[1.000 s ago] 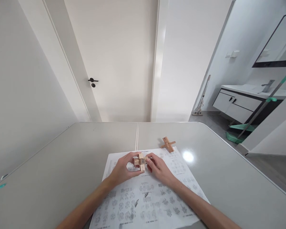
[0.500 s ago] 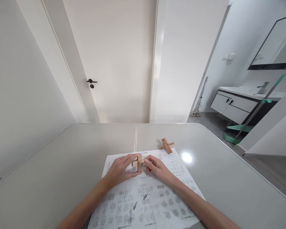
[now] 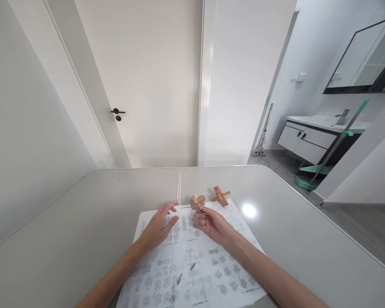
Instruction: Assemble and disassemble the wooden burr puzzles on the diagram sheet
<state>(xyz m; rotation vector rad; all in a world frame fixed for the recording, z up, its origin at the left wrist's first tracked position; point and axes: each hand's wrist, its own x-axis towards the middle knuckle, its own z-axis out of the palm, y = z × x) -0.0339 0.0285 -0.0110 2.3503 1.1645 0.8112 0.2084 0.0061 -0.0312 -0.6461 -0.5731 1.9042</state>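
Observation:
My right hand pinches a small wooden puzzle piece between thumb and fingers, over the top of the printed sheet. Just behind that piece, a light wooden interlocking puzzle rests at the sheet's far edge. My left hand hovers over the sheet's upper left with fingers apart and nothing in it. To the right, a reddish-brown wooden cross-shaped piece lies partly on the sheet's corner. Part of the small piece is hidden by my right fingers.
The grey table has a seam down its far half and rounded far corners. Beyond it stand a white door, a sink cabinet, a mop and a green dustpan.
The wooden puzzle both hands held now lies at the sheet's far edge. My left hand has let go and opened; my right hand holds a small piece. The view has shifted slightly.

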